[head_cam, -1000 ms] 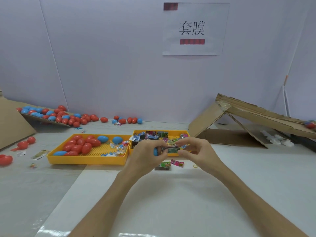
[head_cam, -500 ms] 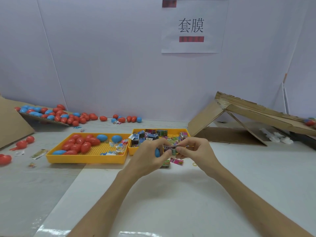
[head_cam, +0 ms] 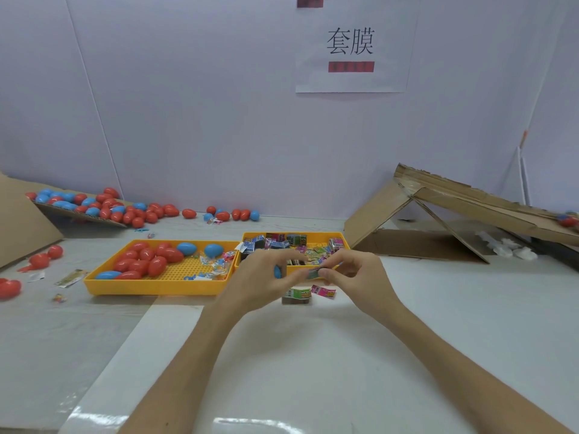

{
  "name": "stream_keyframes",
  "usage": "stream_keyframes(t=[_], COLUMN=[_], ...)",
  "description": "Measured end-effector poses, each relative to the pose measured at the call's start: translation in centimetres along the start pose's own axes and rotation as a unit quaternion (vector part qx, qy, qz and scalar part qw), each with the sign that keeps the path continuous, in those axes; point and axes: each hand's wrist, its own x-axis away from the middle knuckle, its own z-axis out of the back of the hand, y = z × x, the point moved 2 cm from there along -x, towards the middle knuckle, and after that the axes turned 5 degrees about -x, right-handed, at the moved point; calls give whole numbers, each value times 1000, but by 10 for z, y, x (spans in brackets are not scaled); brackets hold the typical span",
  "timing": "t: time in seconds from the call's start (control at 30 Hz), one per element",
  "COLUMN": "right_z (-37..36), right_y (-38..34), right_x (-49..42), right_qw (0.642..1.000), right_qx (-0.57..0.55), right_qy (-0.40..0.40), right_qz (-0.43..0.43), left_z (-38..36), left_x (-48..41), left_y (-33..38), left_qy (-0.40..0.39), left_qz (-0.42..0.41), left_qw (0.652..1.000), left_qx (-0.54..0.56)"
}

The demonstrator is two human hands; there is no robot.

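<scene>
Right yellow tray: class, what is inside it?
Small printed boxes fill its back. The left hand and right hand, pinching a green box, cover its front; anything there is hidden.

green packet (head_cam: 314, 272) | less visible than before | left hand (head_cam: 266, 277) | now motion-blurred against it

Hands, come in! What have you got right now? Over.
Report: left hand grips blue shell; right hand pinches green packet. Both raised. Small box and pink packet lie underneath, nothing blocking.
</scene>
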Motion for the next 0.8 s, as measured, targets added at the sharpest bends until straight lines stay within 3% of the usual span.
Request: stream_keyframes(t=[0.13, 0.23, 0.47, 0.57, 0.7, 0.8], right_z=[-2, -2, -24, -30, -32, -32], right_y=[2, 8, 15, 18, 25, 27], right_x=[1, 1, -4, -2, 0, 0], right_qw=[998, 996, 987, 981, 981, 982], right_qx=[57, 67, 125, 142, 138, 135], right_qy=[30, 46, 26, -11, -85, -105], right_qz=[27, 35, 97, 131, 105, 86], left_z=[11, 12, 11, 13, 15, 5], left_x=[1, 2, 2, 4, 0, 2], left_y=[-18, -29, -31, -26, -12, -7], left_qy=[-96, -160, -131, -140, -46, -97], left_qz=[108, 116, 76, 70, 15, 7], left_qw=[989, 973, 973, 978, 998, 995], left_qx=[-11, -116, -175, -140, -42, -32])
